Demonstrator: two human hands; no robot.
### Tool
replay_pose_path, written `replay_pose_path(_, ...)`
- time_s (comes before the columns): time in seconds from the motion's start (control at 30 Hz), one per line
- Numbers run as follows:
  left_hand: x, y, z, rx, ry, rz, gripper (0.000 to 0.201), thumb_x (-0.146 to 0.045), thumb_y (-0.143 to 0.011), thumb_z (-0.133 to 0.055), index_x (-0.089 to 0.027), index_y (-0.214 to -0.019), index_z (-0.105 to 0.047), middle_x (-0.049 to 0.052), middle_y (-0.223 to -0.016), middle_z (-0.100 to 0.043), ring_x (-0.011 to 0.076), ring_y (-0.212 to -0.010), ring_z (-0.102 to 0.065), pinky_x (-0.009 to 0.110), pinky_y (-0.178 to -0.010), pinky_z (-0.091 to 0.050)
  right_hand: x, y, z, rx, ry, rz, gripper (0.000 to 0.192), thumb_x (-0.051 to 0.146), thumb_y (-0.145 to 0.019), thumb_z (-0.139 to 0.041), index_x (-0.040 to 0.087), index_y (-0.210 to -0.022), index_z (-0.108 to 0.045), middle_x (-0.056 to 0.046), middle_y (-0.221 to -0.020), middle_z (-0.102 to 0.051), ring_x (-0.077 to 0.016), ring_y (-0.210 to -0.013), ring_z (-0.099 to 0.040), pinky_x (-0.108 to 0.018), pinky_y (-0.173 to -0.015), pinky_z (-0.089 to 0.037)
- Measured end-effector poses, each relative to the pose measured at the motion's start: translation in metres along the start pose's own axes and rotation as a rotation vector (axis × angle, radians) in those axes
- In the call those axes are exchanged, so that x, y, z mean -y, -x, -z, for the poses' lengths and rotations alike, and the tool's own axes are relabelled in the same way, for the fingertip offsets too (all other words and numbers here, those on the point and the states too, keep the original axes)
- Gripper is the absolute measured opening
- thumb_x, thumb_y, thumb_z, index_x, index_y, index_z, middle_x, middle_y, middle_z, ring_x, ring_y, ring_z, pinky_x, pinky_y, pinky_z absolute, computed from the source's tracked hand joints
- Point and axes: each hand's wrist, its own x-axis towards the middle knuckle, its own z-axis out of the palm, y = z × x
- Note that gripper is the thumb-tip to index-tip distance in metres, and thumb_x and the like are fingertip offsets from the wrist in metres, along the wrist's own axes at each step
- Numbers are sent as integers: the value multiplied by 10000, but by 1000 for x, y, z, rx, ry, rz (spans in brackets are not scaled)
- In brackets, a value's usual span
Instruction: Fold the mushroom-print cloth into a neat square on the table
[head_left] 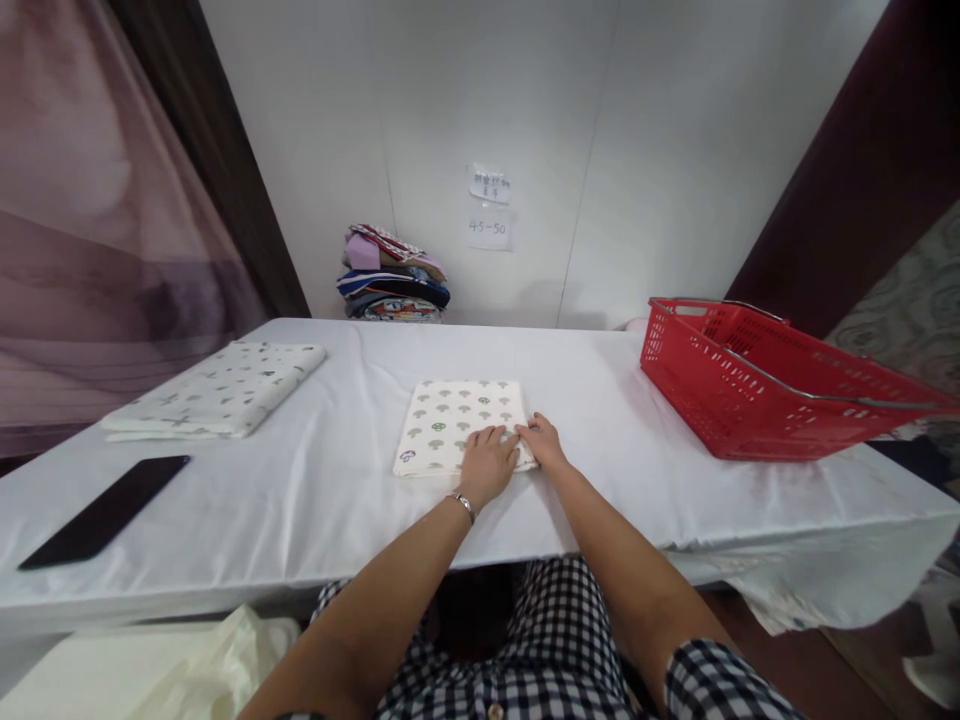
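Observation:
A small folded white cloth (450,412) printed with grey mushrooms and a few green and purple marks lies flat on the table in front of me. My left hand (489,462), with a silver band at the wrist, rests palm down on its near right part, fingers stretched out. At the cloth's right edge, my right hand (543,442) has its fingers bent over the border, close beside the left fingertips. The underside of the right fingers is hidden.
A larger folded printed cloth (225,390) lies at the left, with a black flat phone-like slab (105,512) nearer me. A red plastic basket (750,400) stands at the right. Piled fabrics (394,275) sit against the back wall. White satin covers the table (337,520).

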Motion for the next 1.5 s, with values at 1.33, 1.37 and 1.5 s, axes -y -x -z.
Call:
replay_pose_path(1.33, 101, 5, 37, 198, -34, 405, 529, -441, -898, -305, -256, -1393, -333, 56, -1497, -258, 281, -1384, -149, 532, -987, -358, 88, 53, -51, 363, 419, 602, 571, 446, -881, -407, 177, -1381, -340, -87, -1501, -215, -232, -1395, -95, -432, -1101, -105)
replay_pose_path(1.37, 102, 6, 37, 197, -33, 407, 529, -441, -898, -304, -258, -1394, -332, 50, -1497, -258, 276, -1384, -149, 528, -986, -363, 89, 50, -55, 415, 471, 555, 582, 466, -885, -390, 166, -1381, -340, -94, -1499, -218, -232, -1393, -104, -428, -1098, -115)
replay_pose_path(1.5, 104, 8, 36, 174, 15, 418, 533, -476, -885, -319, -297, -1387, -334, 28, -1494, -264, 277, -1380, -164, 529, -979, -373, 74, 32, -49, 494, 690, 370, 621, 522, -887, -341, 132, -1369, -368, -109, -1496, -225, -237, -1385, -131, -406, -1096, -108)
